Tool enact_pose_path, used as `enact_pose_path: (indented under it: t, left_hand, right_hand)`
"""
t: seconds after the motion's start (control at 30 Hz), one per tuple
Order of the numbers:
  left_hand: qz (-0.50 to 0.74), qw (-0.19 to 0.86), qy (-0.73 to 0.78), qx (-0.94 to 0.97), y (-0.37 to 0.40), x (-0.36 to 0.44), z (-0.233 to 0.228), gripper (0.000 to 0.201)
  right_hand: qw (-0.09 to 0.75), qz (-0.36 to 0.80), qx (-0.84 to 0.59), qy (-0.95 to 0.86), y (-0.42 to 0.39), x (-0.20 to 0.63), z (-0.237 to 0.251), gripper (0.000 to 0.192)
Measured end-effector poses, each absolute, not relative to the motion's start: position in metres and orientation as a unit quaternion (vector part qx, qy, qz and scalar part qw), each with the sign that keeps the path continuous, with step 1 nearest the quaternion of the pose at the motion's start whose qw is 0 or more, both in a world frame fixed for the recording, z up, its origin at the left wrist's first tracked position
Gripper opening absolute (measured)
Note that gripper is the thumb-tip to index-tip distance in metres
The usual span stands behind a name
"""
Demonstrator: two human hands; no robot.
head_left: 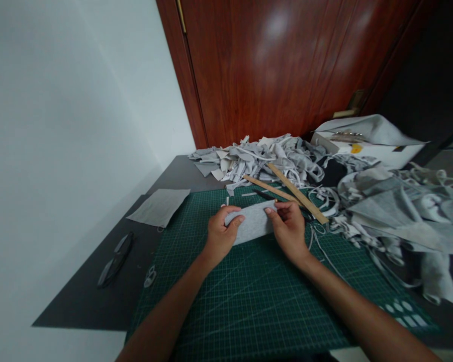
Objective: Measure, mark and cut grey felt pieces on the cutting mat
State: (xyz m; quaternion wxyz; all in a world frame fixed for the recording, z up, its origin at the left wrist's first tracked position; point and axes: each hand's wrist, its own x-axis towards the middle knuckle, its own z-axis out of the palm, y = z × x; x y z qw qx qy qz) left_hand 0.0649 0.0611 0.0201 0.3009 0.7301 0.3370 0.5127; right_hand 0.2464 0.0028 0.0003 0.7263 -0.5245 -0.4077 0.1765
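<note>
A rectangular piece of light grey fabric (253,224) is held out between both hands, over a green cutting mat (249,291). My left hand (222,231) pinches its left end, thumb on the near face. At the right end, my right hand (289,226) grips the upper corner between thumb and fingers. The fabric is tilted, its right side a little higher. Just behind it lies a dark, slim tool (264,194), partly hidden, whose kind I cannot make out. Two wooden rulers (297,193) rest on the mat beyond my right hand.
Heaped grey fabric scraps (249,161) line the back of the table, with another pile (403,206) at the right. A white box (388,153) stands behind. To the left are a flat grey fabric sheet (160,206) and eyeglasses (115,261). A wall and a wooden door (279,65) border the table.
</note>
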Motion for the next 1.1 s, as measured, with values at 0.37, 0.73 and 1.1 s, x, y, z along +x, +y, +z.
enact_pose_path:
  t: [0.37,0.73,1.1]
  left_hand:
    - [0.51,0.473,0.297,0.654,0.057,0.069,0.021,0.04]
    - [0.554,0.481,0.291,0.614,0.061,0.073,0.021,0.026]
    - [0.521,0.322,0.312,0.726,0.066,0.063,0.019,0.014]
  right_hand:
    - [0.754,0.176,-0.501,-0.388,0.005,0.255,0.009,0.032]
    - [0.758,0.154,-0.504,-0.385,0.008,0.257,0.003,0.03]
    - [0.738,0.107,-0.499,-0.441,0.001,0.254,0.006,0.025]
